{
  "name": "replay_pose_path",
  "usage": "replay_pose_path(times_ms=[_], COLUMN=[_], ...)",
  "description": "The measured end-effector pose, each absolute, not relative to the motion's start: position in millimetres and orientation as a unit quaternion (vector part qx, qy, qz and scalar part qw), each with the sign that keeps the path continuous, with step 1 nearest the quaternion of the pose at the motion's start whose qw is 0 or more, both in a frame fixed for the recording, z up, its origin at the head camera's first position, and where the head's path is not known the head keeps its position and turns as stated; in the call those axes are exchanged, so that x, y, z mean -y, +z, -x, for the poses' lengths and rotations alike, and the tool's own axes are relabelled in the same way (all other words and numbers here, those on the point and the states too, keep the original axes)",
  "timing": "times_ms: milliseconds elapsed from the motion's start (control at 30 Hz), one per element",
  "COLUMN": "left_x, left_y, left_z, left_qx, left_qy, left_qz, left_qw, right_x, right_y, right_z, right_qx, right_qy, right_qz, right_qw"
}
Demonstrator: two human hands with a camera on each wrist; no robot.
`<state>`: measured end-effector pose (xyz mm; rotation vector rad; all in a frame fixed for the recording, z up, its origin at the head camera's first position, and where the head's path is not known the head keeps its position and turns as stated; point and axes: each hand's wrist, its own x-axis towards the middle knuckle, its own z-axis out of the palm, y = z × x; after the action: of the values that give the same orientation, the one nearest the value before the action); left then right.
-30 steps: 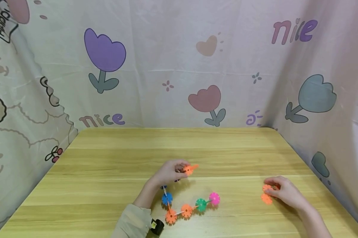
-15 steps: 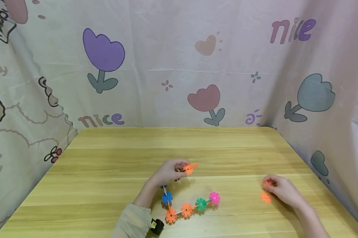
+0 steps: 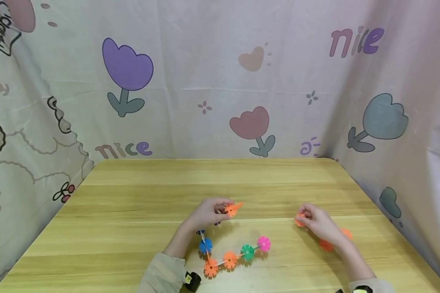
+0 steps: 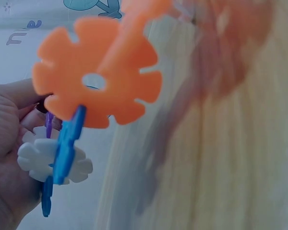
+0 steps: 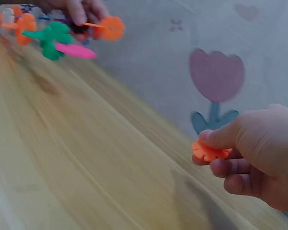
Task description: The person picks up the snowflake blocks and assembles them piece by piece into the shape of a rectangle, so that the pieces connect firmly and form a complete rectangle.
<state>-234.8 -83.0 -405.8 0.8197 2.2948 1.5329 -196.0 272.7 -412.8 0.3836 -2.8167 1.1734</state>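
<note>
My left hand [image 3: 207,213] holds one end of a chain of slotted plastic snowflake discs, just above the table. An orange disc [image 3: 230,210] at its fingertips carries another orange one, seen edge-on. From there the chain curves toward me through a blue disc [image 3: 205,245], orange discs [image 3: 229,259], a green disc [image 3: 247,252] and a pink disc [image 3: 264,243]. White disc [image 4: 36,160] and blue ones show close to the left palm in the left wrist view. To the right, my right hand [image 3: 320,224] pinches a single orange snowflake disc [image 5: 209,152] between thumb and fingers.
Loose orange discs [image 3: 326,245] lie on the wooden table [image 3: 132,236] under and beside the right forearm, which partly covers them. A printed curtain [image 3: 190,53] hangs along the table's far edge and both sides. Each wrist wears a black strap [image 3: 192,280].
The right hand has picked up one orange disc from the small group at the right and moved left with it. The left hand and its chain have stayed almost still.
</note>
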Motion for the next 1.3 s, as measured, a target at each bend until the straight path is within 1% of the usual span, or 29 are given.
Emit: replay_pose_path(times_ms=[67,233,367,567,700,933,1200,1300], left_x=[83,84,85,85,84,83,82,83], left_y=[-406,-406,-406,-406,-407,-407,-405,-403], left_z=[235,235,235,235,234,232,231,231], left_qx=[-0.79,-0.792,-0.794,-0.798,-0.799,-0.79,-0.804,-0.801], left_qy=[0.527,0.524,0.521,0.516,0.515,0.53,0.511,0.513], left_qz=[-0.283,-0.285,-0.284,-0.286,-0.285,-0.281,-0.278,-0.283], left_qw=[0.131,0.131,0.129,0.126,0.124,0.128,0.122,0.123], right_x=[-262,-234,-214,-188,-174,-159,-155,-151], right_y=[-413,-411,-405,-395,-390,-388,-389,-384], right_z=[201,213,220,227,229,229,227,224], right_qx=[0.909,0.9,0.879,0.839,0.832,0.835,0.816,0.817], right_qy=[0.397,0.41,0.45,0.51,0.522,0.52,0.543,0.543], right_qz=[-0.13,-0.146,-0.158,-0.187,-0.185,-0.176,-0.182,-0.179], right_qw=[0.019,0.016,-0.003,-0.022,-0.027,-0.034,-0.078,-0.076])
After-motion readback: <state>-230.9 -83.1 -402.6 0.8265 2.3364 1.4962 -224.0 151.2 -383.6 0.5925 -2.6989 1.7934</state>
